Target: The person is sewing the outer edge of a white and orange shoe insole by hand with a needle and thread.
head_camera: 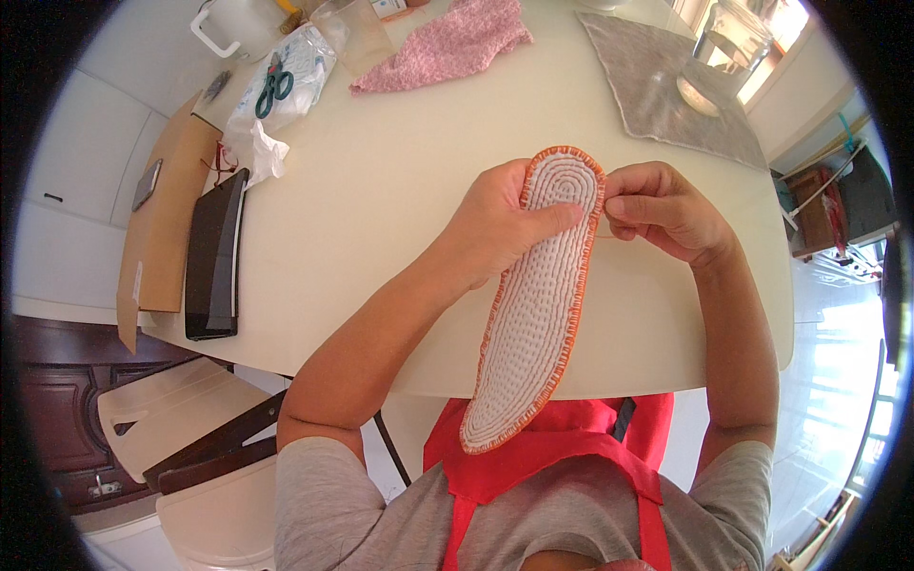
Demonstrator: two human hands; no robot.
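Note:
A long white stitched insole (539,300) with an orange overcast edge is held up at a slant over the front edge of the table. My left hand (510,218) grips its upper part, thumb on the stitched face and fingers behind. Against the upper right edge, the thumb and forefinger of my right hand (660,210) are pinched together, the other fingers curled. A short length of orange thread (613,238) runs from the insole's edge toward the right hand. Whatever sits in that pinch is hidden by the fingertips.
Dark-handled scissors (274,87) lie on a plastic bag (307,68) at the back left, near a crumpled tissue (268,151). A black tablet (214,264) leans by a cardboard box (175,228). Behind are a pink cloth (450,46), a grey cloth (643,78) and a glass jar (728,53).

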